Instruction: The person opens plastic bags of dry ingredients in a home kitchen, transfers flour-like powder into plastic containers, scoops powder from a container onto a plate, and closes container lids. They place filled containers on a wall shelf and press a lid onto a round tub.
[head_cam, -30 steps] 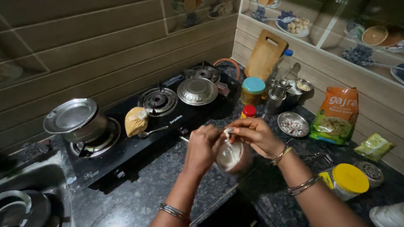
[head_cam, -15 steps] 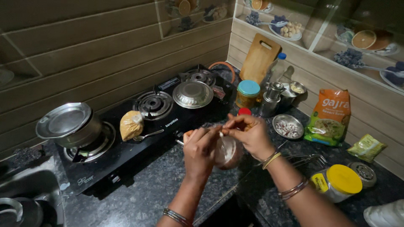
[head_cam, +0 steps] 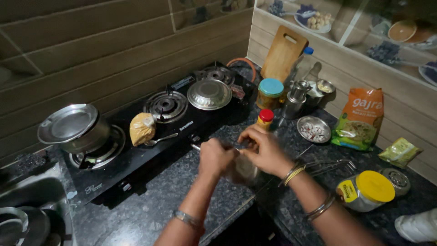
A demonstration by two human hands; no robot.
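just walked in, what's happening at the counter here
A person stands at a dark stone counter beside a gas stove. Both hands work at a small clear plastic bag of whitish stuff: the left hand grips it, the right hand pinches its top. Motion blur hides the finer detail.

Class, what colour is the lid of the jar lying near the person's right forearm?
Yellow: the jar's lid, seen in the head view.

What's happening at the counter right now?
Left hand and right hand both grip small bag. Bag held above counter. Stove just behind.
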